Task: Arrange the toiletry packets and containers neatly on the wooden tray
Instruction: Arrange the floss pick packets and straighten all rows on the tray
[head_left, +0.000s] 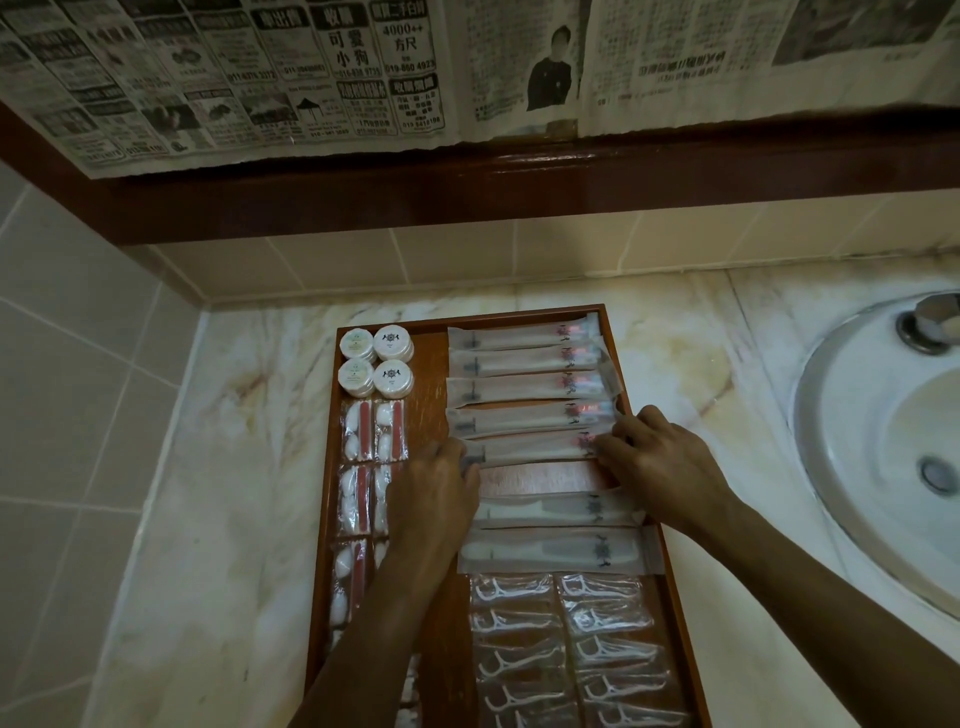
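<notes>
My left hand (434, 488) reaching forward palm down, fingers curled, my right hand (660, 462) alongside, fingertips pinching, both forearms extended

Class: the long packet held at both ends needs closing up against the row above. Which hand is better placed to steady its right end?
Right hand: its fingertips already pinch the long packet at that end; the left hand holds the opposite end.

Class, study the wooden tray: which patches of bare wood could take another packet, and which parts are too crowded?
Free: the strip between the held long packet and the next long packet, and the lane between the round containers and the upper long packets. Crowded: the floss pick packets and the cotton packets along the wooden tray's left edge.
</notes>
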